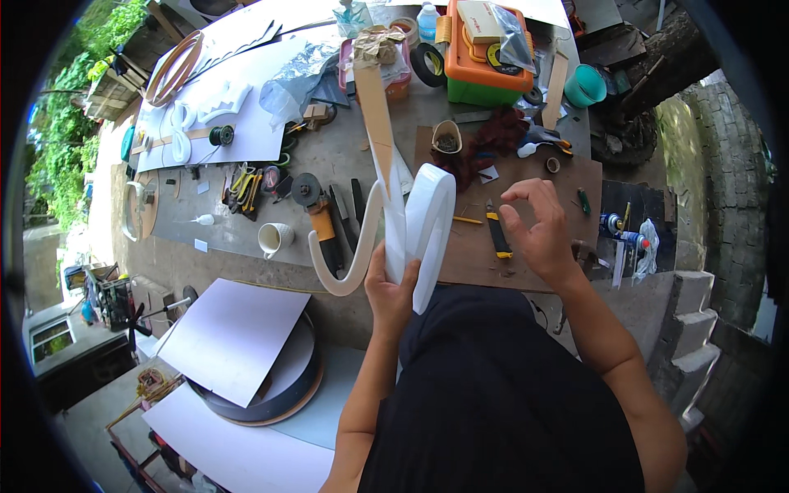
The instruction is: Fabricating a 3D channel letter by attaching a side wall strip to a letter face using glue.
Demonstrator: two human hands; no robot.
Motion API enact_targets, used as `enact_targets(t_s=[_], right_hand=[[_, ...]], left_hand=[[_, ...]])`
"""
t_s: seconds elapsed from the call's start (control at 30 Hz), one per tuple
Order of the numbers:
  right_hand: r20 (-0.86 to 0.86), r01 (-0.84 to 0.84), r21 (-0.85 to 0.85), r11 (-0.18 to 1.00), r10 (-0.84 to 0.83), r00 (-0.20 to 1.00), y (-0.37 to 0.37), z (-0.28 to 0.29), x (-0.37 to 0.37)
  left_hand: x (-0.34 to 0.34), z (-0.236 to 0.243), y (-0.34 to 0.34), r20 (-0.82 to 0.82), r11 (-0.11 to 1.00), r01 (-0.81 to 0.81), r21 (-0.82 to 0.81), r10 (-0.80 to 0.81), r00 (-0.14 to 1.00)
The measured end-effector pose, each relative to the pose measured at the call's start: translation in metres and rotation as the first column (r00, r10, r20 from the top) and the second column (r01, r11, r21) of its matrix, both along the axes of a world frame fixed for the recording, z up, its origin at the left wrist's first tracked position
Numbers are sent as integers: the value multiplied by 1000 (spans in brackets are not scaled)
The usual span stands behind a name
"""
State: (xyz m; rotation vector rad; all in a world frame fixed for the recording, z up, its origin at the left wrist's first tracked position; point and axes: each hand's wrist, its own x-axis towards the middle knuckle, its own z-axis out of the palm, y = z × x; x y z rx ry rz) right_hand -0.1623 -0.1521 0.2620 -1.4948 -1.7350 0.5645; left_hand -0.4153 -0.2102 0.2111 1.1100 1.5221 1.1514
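Observation:
My left hand (389, 289) is closed around the lower part of a white curved shape (434, 222), which looks like a plastic letter with deep side walls. Its hooked, cream-edged part (349, 283) curls out to the left of the hand. From its top a long tan-faced strip (375, 115) reaches toward the far side of the table. My right hand (538, 228) is raised at the right, apart from the shape, with fingers bent, thumb apart and nothing visible between them. A yellow-and-black utility knife (498, 230) lies beside it on a brown board (559, 197).
An angle grinder (319, 215) and a white mug (275, 239) are on the table left of the shape. An orange-and-green toolbox (491, 62) stands at the back. White sheets (238, 337) rest on a round drum at lower left.

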Motion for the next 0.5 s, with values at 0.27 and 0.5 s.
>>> enact_targets(t_s=[0.27,0.5], right_hand=[[119,-116,64,991,108,987,20,36,-67],[38,-102,-9,995,102,994,22,35,-79]], left_hand=[[34,15,-6,4,999,29,19,-29,1000],[36,11,-11,-28,996,59,69,-57,998]])
